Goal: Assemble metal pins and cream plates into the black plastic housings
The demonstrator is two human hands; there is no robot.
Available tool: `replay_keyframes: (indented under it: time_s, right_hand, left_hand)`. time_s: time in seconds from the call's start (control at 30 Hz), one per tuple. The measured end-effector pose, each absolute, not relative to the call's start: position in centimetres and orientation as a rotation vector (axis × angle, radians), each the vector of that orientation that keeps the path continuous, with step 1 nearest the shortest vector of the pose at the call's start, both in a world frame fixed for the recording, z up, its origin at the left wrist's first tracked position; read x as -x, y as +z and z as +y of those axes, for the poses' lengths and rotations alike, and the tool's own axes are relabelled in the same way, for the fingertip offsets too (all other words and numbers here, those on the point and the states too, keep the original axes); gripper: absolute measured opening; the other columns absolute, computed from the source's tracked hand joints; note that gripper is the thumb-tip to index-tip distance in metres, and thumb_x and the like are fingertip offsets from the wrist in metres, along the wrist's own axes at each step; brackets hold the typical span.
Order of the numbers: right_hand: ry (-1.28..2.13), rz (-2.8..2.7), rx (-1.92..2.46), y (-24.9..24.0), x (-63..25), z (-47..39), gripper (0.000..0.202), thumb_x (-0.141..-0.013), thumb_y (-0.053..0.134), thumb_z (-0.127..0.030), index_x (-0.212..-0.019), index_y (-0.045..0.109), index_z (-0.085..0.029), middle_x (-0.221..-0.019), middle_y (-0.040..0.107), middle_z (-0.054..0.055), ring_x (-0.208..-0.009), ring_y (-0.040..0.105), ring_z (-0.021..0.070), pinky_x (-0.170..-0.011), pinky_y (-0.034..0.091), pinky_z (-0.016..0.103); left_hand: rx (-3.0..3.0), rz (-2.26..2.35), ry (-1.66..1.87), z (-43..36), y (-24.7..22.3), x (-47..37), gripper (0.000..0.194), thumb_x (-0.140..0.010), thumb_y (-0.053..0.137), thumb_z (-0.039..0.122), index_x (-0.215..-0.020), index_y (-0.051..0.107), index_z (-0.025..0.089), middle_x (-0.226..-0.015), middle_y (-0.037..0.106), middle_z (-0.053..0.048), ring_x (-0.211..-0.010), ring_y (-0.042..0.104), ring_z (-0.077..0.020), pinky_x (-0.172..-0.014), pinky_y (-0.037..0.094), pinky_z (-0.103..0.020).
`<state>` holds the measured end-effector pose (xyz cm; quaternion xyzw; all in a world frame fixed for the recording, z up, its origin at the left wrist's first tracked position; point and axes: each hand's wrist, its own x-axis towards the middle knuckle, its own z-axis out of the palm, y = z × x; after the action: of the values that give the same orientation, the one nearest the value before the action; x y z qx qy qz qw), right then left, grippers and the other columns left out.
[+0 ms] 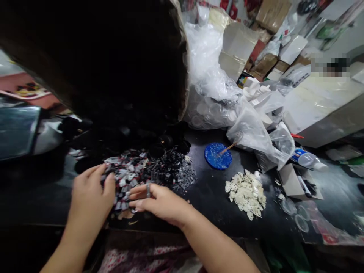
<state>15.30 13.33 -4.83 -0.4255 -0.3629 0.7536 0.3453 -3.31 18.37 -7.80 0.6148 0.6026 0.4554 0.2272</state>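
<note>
My left hand [92, 189] is at the left edge of a pile of small grey-and-white parts with red bits [127, 170]. Its thumb stands apart from the fingers, and the fingertips are partly hidden among the pieces. From the right, my right hand [159, 201] reaches to the near side of the same pile, fingers stretched out and thumb apart, a ring on one finger. I make out nothing held in either hand. Touching the pile on its right are small black pins and pieces [173, 170].
A blue lid [212, 161] with a wooden stick [227, 149] lies right of the pile. Beyond it is a heap of flat cream pieces [246, 193]. A large dark-mouthed container [113, 57] looms behind. Plastic bags [210, 76], a bottle [308, 159] and a small open box [291, 184] stand right.
</note>
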Motion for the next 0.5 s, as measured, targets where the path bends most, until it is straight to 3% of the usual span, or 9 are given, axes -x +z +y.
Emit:
replay_keyframes:
  time_s: [0.17, 0.33, 0.5]
  right_hand:
    - [1.878, -1.062, 1.107, -3.6, -17.2, 12.4, 0.038, -0.078, 0.07, -0.022, -0.116, 0.066, -0.021, -0.125, 0.07, 0.008, -0.121, 0.066, 0.0254, -0.111, 0.045, 0.046]
    - [1.728, -1.075, 1.177, -3.1, -18.5, 9.9, 0.027, -0.086, 0.067, -0.03, -0.112, 0.066, -0.023, -0.121, 0.072, 0.006, -0.12, 0.066, 0.0223, -0.111, 0.044, 0.042]
    - [1.657, -1.062, 1.258, -2.6, -18.7, 8.8, 0.028, -0.085, 0.067, -0.036, -0.11, 0.066, -0.022, -0.09, 0.069, 0.0, -0.079, 0.069, 0.0153, -0.083, 0.054, 0.033]
  left_hand:
    - [-1.738, 1.9, 1.31, 17.6, -7.4, 3.7, 0.036, -0.092, 0.05, 0.034, -0.119, 0.067, 0.017, -0.124, 0.063, -0.015, -0.128, 0.054, -0.0344, -0.116, 0.037, -0.053]
    - [-1.722, 1.929, 1.402, 15.6, -6.5, 4.2, 0.037, -0.1, 0.046, 0.03, -0.128, 0.065, 0.016, -0.129, 0.062, -0.013, -0.126, 0.057, -0.0257, -0.113, 0.041, -0.04]
    - [-1.823, 1.78, 1.481, 12.9, -4.6, 3.4, 0.033, -0.1, 0.048, 0.024, -0.128, 0.065, 0.021, -0.128, 0.063, -0.009, -0.125, 0.058, -0.024, -0.112, 0.042, -0.04]
